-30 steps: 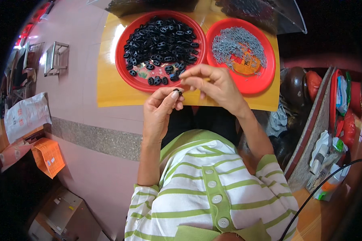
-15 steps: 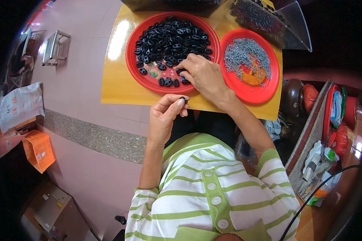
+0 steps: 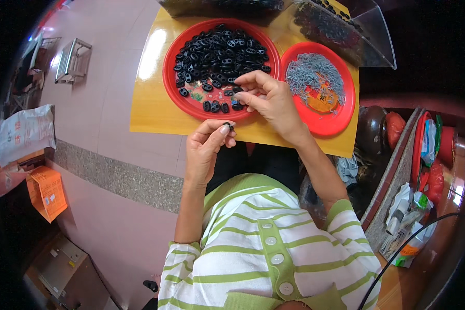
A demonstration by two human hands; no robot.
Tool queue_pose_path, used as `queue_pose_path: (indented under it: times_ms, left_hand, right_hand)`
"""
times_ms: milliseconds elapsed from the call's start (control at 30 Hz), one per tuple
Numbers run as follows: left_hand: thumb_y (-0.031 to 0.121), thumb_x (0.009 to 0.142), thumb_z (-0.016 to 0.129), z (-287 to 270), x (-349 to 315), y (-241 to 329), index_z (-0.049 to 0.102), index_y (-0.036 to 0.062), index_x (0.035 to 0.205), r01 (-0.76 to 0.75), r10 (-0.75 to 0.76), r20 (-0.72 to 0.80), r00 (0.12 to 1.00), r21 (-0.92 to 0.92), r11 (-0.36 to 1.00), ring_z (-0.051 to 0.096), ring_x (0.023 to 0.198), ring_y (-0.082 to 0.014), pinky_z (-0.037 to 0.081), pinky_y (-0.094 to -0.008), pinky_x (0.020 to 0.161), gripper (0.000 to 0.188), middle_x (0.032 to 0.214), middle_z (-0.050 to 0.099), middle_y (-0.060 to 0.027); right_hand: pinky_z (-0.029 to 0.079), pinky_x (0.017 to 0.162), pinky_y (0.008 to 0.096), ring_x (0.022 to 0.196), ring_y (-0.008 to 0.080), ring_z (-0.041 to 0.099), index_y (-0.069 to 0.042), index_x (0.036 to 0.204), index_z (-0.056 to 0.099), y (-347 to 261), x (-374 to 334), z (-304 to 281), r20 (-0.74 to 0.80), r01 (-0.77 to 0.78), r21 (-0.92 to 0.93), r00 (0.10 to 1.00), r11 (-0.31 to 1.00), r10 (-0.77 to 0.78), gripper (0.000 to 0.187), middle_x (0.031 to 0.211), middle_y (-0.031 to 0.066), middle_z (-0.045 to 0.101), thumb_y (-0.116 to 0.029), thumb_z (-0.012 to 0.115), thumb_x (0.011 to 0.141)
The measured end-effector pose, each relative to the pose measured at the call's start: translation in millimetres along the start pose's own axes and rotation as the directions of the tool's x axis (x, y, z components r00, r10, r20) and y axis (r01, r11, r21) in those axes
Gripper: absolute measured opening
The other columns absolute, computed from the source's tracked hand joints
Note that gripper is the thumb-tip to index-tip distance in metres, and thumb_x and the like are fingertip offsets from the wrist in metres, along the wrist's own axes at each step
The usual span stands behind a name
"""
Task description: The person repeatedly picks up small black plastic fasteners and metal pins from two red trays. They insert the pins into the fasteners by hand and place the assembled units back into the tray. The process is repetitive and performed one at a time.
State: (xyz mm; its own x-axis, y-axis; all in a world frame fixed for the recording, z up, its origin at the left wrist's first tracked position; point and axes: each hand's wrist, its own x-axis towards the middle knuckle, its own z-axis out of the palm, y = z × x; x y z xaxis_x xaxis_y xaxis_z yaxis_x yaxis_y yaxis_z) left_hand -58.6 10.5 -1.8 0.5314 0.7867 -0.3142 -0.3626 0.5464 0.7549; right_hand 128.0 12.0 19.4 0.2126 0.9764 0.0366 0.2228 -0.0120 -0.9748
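Note:
My left hand (image 3: 204, 147), just off the table's front edge, pinches a small black oval piece (image 3: 229, 125) between thumb and forefinger; the fingers cover part of it. Over the front right of a round red tray (image 3: 169, 95), my right hand (image 3: 271, 101) has thumb and fingertips closed around another black oval piece (image 3: 237, 89). A heap of similar black two-holed pieces (image 3: 219, 54) fills the back of the tray. Several more (image 3: 215, 107) stand in a short row by its front rim.
A smaller red plate (image 3: 330, 126) to the right holds grey metal pins or screws (image 3: 315, 72). Behind stand clear bins (image 3: 341, 31) of black parts on the yellow tabletop (image 3: 147, 111). A metal stool (image 3: 72, 62) stands on the floor at left; bags (image 3: 398, 206) crowd the right side.
My right hand has lifted slightly from the row of pieces, its fingers now around a black piece. My left hand has shifted a little left, still pinching its piece.

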Motion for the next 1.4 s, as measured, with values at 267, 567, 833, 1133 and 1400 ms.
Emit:
queue_pose_path:
  times_ms: [267,567,833,1133,1400]
  left_hand:
    - [0.011,0.089,0.059,7,-2,0,0.062,-0.0010,0.097,-0.039,0.039,0.007,0.999,-0.003,0.999,0.059,0.071,-0.0103,0.045,-0.0213,0.065,0.015,0.082,0.064,-0.0071]
    - [0.011,0.089,0.059,19,-4,-5,0.062,-0.0015,0.098,-0.031,0.030,0.027,0.999,0.039,0.999,0.059,0.071,-0.0105,0.045,-0.0213,0.065,0.015,0.082,0.063,-0.0073]
    - [0.009,0.090,0.058,33,-3,-6,0.062,-0.0016,0.098,-0.137,0.132,0.037,0.991,0.164,0.977,0.059,0.072,-0.0106,0.046,-0.0222,0.067,0.014,0.084,0.064,-0.0067]
    - [0.008,0.090,0.057,46,-3,-7,0.062,-0.0023,0.099,-0.107,0.096,0.074,0.993,0.153,0.982,0.060,0.072,-0.0107,0.046,-0.0229,0.067,0.015,0.084,0.065,-0.0073]
    - [0.008,0.090,0.058,44,-2,-9,0.062,-0.0019,0.099,-0.113,0.107,0.045,0.993,0.165,0.980,0.060,0.071,-0.0109,0.047,-0.0227,0.067,0.014,0.084,0.065,-0.0077]
  right_hand:
    - [0.048,0.057,0.0196,0.067,0.0059,0.060,-0.001,0.099,0.061,-11,-20,-20,0.118,-0.206,0.194,0.975,0.959,0.185,0.017,0.078,0.0014,0.065,-0.007,0.064,0.084]
    - [0.052,0.070,0.0214,0.080,0.0094,0.063,0.001,0.104,0.058,-8,-44,-24,0.096,-0.166,0.462,0.986,0.871,0.137,0.019,0.090,0.0057,0.064,-0.005,0.063,0.086]
    - [0.051,0.070,0.0224,0.082,0.0108,0.063,-0.001,0.101,0.058,-5,-57,-32,0.067,-0.102,0.496,0.995,0.862,0.079,0.015,0.092,0.0071,0.064,-0.008,0.060,0.089]
    - [0.049,0.069,0.0209,0.078,0.0089,0.061,-0.001,0.101,0.057,-5,-64,-36,0.032,-0.083,0.518,0.996,0.851,0.078,0.015,0.089,0.0051,0.063,-0.007,0.060,0.089]
    - [0.051,0.071,0.0209,0.083,0.0080,0.062,0.001,0.105,0.059,-8,-67,-34,-0.003,-0.066,0.485,0.997,0.872,0.077,0.019,0.093,0.0060,0.064,-0.004,0.062,0.086]
